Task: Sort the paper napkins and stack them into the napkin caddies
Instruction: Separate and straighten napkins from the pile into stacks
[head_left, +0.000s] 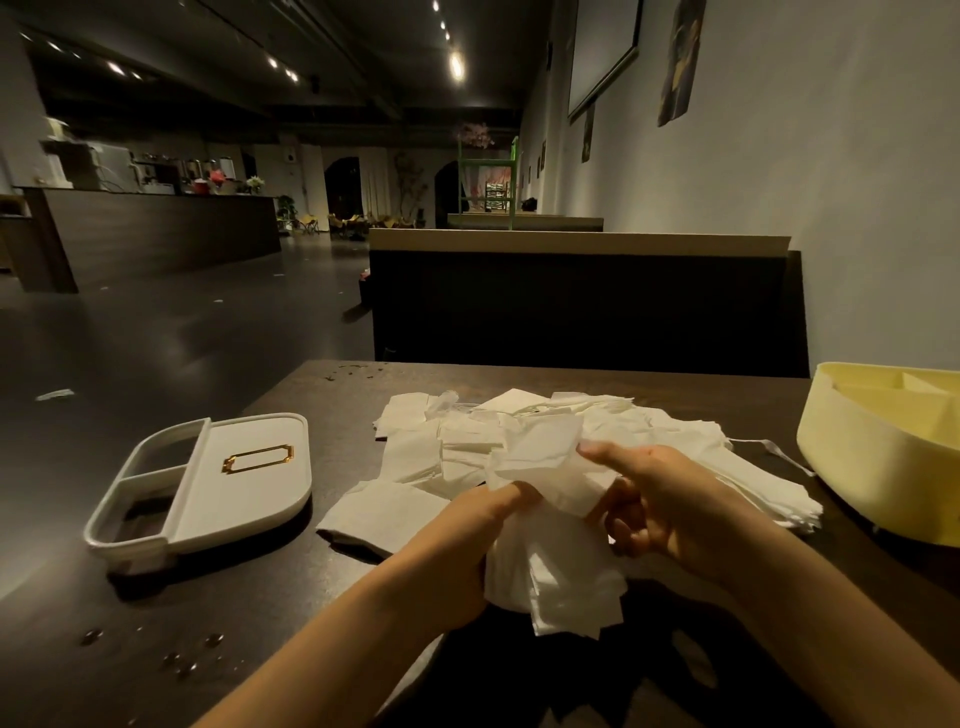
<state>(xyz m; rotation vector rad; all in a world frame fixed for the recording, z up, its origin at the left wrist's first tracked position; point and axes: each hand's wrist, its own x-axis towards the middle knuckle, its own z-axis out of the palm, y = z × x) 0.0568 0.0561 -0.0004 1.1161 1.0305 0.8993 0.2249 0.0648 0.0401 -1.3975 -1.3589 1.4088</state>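
1. The left hand (483, 525) has its fingers curled round a bunch of napkins (561, 571), held just above the near edge of the dark table (260, 623), at 6 o'clock in the view.
2. The bunch is white, thin and soft. The sheets are folded into squares, with their edges fanned and uneven and the lower corners hanging loose.
3. The right hand (670, 499) pinches the top napkin (550, 462) of that bunch between thumb and forefinger, its other fingers curled below. This sheet is creased and stands up crumpled.
4. At 12 o'clock from the hands, a pile of napkins (457, 447) lies spread on the table. It holds the same white squares, overlapping at odd angles, some flat and some rumpled.
5. At 9 o'clock, a white caddy (244, 499) lies well apart from the pile, with a gold frame (258, 458) on its face and two open compartments at its left end.
6. At 3 o'clock, a yellow caddy (872, 467) with inner dividers stands near the pile's right edge.
7. Beyond the table, at 12 o'clock, stands a dark bench (571, 306).
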